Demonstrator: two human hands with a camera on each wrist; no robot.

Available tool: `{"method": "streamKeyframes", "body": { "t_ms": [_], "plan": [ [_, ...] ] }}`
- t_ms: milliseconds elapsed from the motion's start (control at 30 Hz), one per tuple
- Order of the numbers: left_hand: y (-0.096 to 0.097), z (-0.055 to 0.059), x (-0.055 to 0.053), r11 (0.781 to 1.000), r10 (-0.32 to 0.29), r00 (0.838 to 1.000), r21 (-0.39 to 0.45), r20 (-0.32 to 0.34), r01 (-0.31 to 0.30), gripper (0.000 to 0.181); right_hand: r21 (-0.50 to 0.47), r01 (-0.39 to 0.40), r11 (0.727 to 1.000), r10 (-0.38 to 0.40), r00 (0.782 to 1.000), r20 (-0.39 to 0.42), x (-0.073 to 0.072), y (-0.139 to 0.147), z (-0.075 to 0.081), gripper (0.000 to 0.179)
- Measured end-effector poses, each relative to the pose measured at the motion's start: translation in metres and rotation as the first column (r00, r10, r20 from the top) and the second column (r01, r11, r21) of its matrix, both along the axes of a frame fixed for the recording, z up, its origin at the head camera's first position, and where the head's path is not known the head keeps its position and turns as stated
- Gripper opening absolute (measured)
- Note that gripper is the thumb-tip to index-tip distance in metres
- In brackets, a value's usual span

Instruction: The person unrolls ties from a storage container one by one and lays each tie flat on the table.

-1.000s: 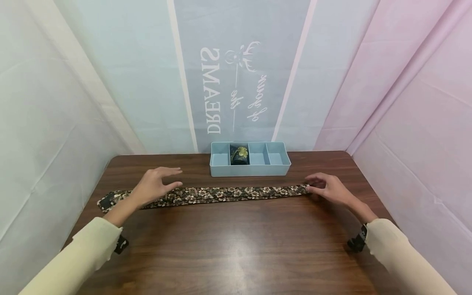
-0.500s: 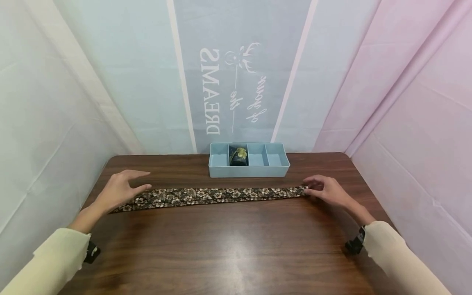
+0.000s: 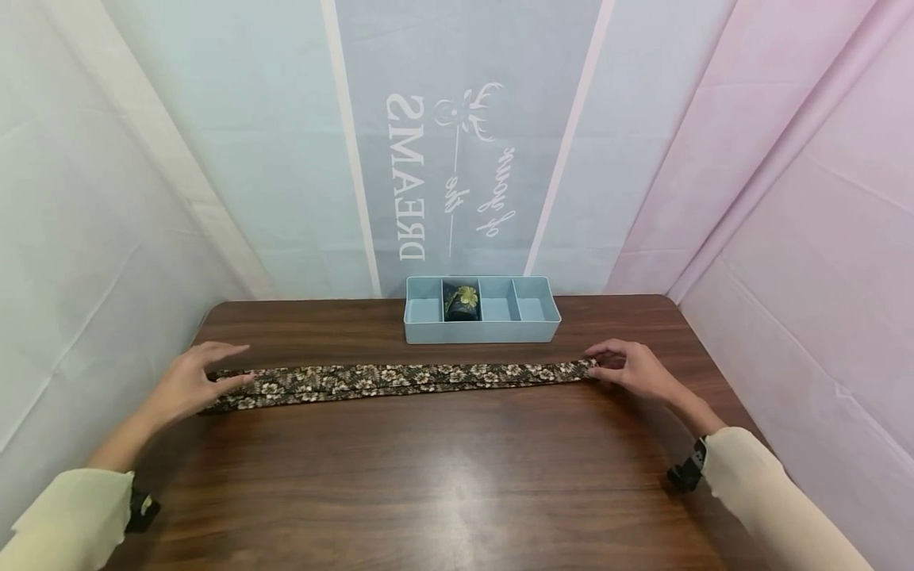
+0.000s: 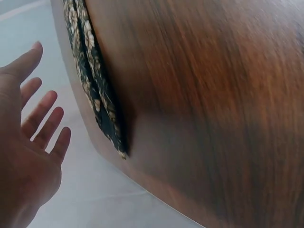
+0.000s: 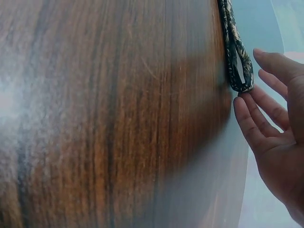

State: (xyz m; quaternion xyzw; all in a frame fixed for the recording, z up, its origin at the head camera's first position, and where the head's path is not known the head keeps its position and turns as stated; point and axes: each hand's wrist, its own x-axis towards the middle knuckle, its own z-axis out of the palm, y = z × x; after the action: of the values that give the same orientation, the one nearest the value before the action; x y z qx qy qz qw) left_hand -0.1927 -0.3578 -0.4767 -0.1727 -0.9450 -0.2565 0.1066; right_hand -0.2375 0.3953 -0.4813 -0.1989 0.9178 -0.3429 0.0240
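A dark floral necktie [image 3: 400, 381], doubled into a long narrow strip, lies across the brown table. Its looped fold [image 5: 242, 85] is at the right end, where the fingertips of my right hand [image 3: 635, 369] touch it; in the right wrist view the thumb stands apart from the fabric. My left hand [image 3: 187, 385] is at the wide left end of the necktie, thumb and fingers spread with nothing between them. The left wrist view shows a gap between that hand [image 4: 33, 142] and the tie's pointed tip [image 4: 122, 153].
A light blue divided box [image 3: 482, 333] stands at the table's back edge. One compartment holds a dark rolled item [image 3: 462, 304] with a yellow-green flower or leaf pattern. Printed curtains [image 3: 457, 159] hang behind and along both sides of the brown table [image 3: 457, 476].
My left hand has moved left along the necktie to its far left end, fingers spread throughout. The right hand has barely shifted, and the tie lies nearly as before.
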Motion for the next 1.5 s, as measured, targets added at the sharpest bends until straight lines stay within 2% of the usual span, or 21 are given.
{"method": "streamKeyframes", "body": {
  "t_ms": [200,400,600,833,1033,1267,1500],
  "plan": [
    [-0.013,-0.005,0.004,1.000,-0.007,0.999,0.021,0.034,0.006,0.061,-0.025,0.006,1.000,-0.006,1.000,-0.001,0.001,-0.002,0.001,0.032],
    [-0.027,-0.015,0.008,1.000,-0.016,0.997,0.020,0.082,0.014,0.063,-0.048,0.003,0.999,-0.004,1.000,-0.011,0.003,-0.003,0.002,0.033],
    [-0.031,-0.021,0.009,1.000,0.005,0.992,0.002,0.124,-0.005,0.064,-0.077,-0.004,0.997,0.003,1.000,-0.013,0.003,-0.004,0.001,0.030],
    [-0.029,-0.020,0.009,1.000,0.029,0.988,-0.009,0.155,-0.028,0.063,-0.047,-0.002,0.999,0.001,1.000,-0.006,0.001,-0.005,-0.004,0.028],
    [-0.029,-0.022,0.010,0.999,0.043,0.988,-0.032,0.149,-0.039,0.062,-0.051,0.006,0.999,-0.005,1.000,0.024,0.001,-0.004,-0.004,0.027],
    [-0.030,-0.021,0.009,1.000,-0.021,0.992,0.025,0.122,0.018,0.061,-0.068,0.011,0.998,-0.008,0.999,0.042,0.001,-0.004,-0.005,0.025],
    [-0.028,-0.014,0.014,0.998,-0.040,0.974,0.059,0.225,0.028,0.040,-0.059,0.008,0.998,-0.008,1.000,0.007,0.002,-0.006,-0.004,0.023]
  ]
}}
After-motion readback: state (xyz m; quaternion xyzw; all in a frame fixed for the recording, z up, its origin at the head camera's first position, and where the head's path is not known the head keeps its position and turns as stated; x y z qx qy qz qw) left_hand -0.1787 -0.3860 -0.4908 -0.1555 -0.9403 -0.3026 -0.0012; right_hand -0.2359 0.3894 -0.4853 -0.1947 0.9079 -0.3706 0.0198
